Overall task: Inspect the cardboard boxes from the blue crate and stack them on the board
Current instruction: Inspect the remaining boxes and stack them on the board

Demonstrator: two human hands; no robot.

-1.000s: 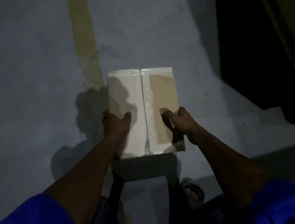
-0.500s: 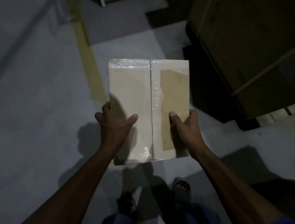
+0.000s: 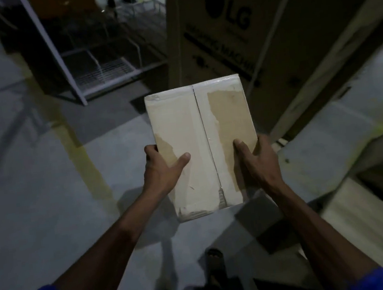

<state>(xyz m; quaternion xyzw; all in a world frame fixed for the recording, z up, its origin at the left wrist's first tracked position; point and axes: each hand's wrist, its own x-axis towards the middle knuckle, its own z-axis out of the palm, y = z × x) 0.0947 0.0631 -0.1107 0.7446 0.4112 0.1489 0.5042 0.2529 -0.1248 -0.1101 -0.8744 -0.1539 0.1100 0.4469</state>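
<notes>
Cardboard box [image 3: 203,143], taped along its centre seam, held in the air over bare grey floor [image 3: 36,198]. Gripped at both side edges: left hand [image 3: 162,169], right hand [image 3: 256,161], thumbs on top. Beyond, big LG carton [image 3: 256,30]; wire rack [image 3: 95,60] far left.

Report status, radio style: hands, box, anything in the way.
Left hand and right hand grip the box by its sides, thumbs on top. Box held clear of the floor. Big LG carton close ahead; board not identifiable.
</notes>
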